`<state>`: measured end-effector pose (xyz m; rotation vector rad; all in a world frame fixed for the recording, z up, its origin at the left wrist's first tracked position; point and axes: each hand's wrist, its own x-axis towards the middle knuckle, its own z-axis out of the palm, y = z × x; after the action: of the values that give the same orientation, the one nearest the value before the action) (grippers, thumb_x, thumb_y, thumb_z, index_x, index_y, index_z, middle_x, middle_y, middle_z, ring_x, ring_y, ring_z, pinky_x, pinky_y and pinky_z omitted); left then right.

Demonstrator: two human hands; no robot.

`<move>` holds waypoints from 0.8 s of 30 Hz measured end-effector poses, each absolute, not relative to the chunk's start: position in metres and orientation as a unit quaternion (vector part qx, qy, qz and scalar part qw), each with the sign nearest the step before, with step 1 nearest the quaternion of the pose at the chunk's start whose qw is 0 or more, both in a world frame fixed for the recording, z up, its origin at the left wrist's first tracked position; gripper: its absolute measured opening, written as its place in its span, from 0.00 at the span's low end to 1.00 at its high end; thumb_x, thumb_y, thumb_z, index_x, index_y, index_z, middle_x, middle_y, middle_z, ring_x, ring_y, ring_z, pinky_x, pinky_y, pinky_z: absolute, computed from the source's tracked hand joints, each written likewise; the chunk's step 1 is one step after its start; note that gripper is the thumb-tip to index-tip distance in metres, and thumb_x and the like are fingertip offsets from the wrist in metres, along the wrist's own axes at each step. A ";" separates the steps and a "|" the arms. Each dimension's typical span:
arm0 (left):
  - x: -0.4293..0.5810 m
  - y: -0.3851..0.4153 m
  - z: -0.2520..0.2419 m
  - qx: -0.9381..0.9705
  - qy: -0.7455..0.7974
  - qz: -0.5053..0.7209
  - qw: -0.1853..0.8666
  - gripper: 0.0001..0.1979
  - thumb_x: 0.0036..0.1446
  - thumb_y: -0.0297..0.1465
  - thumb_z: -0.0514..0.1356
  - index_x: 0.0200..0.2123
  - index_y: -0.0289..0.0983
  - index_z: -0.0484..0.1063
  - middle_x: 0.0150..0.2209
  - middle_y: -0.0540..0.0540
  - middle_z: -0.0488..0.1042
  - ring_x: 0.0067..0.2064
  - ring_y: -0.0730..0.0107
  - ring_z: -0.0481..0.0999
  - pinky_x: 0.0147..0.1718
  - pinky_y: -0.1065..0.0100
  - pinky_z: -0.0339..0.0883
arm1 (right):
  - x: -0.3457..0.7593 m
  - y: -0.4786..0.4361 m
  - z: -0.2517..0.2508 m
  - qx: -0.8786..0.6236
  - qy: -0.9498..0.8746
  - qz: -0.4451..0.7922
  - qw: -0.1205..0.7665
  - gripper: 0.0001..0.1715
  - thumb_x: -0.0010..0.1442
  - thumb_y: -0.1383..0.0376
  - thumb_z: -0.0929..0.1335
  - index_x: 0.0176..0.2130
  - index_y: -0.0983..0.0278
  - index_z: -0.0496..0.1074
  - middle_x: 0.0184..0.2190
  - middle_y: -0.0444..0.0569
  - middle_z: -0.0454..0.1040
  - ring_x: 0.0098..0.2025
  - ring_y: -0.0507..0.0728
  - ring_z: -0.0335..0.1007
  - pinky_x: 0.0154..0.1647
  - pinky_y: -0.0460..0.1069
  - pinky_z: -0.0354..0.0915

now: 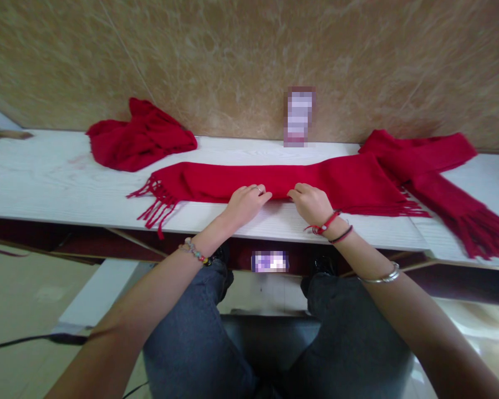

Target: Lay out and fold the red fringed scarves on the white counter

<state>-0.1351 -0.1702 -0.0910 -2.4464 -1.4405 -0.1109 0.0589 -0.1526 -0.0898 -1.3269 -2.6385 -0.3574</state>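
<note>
The left hand point(250, 197) and right hand point(310, 200) have curled fingers, seemingly pinching the near edge of a red scarf point(216, 180) at its middle, a little apart; the scarf lies along the front of a white table point(45, 172), its long axis left to right, one fringe point(166, 193) pointing left, the other point(416, 209) right; laying it out flat looks largely done, though the right part spreads wider; a bunched scarf point(143, 138) behind its left end and a crossed scarf point(449, 202) by its right remain unstraightened.
</note>
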 end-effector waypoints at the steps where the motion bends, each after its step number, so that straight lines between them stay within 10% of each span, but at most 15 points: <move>1: -0.136 -0.169 -0.090 -0.851 -0.503 -0.029 0.146 0.17 0.62 0.24 0.47 0.47 0.38 0.72 0.42 0.42 0.72 0.44 0.62 0.72 0.36 0.65 0.64 | 0.060 -0.152 -0.089 -0.446 -0.884 -0.118 0.081 0.17 0.62 0.72 0.58 0.39 0.67 0.74 0.34 0.56 0.73 0.36 0.57 0.66 0.31 0.49 0.57; 11: -0.135 -0.166 -0.090 -0.848 -0.520 -0.016 0.099 0.22 0.60 0.21 0.43 0.54 0.37 0.67 0.58 0.39 0.63 0.57 0.56 0.64 0.48 0.57 0.63 | 0.070 -0.138 -0.103 -0.362 -0.920 0.001 0.150 0.18 0.62 0.65 0.62 0.49 0.67 0.72 0.53 0.57 0.69 0.55 0.60 0.63 0.54 0.56 0.59; 18: -0.135 -0.155 -0.082 -0.849 -0.528 -0.001 0.018 0.22 0.61 0.27 0.44 0.58 0.36 0.61 0.59 0.38 0.62 0.59 0.57 0.63 0.53 0.55 0.59 | 0.055 -0.119 -0.099 -0.439 -0.869 0.018 0.225 0.20 0.64 0.65 0.59 0.49 0.69 0.72 0.48 0.58 0.73 0.51 0.59 0.67 0.53 0.55 0.62; 24: -0.132 -0.145 -0.085 -0.795 -0.603 -0.058 -0.018 0.22 0.64 0.38 0.40 0.54 0.40 0.65 0.56 0.38 0.64 0.56 0.53 0.63 0.51 0.46 0.59 | 0.038 -0.111 -0.105 -0.499 -0.859 0.034 0.105 0.25 0.65 0.60 0.58 0.59 0.62 0.63 0.62 0.55 0.59 0.63 0.63 0.53 0.59 0.65 0.53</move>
<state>-0.1320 -0.1452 -0.0854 -2.5273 -1.9164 -0.1854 0.0376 -0.1105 -0.1049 -1.4721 -2.5330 0.0990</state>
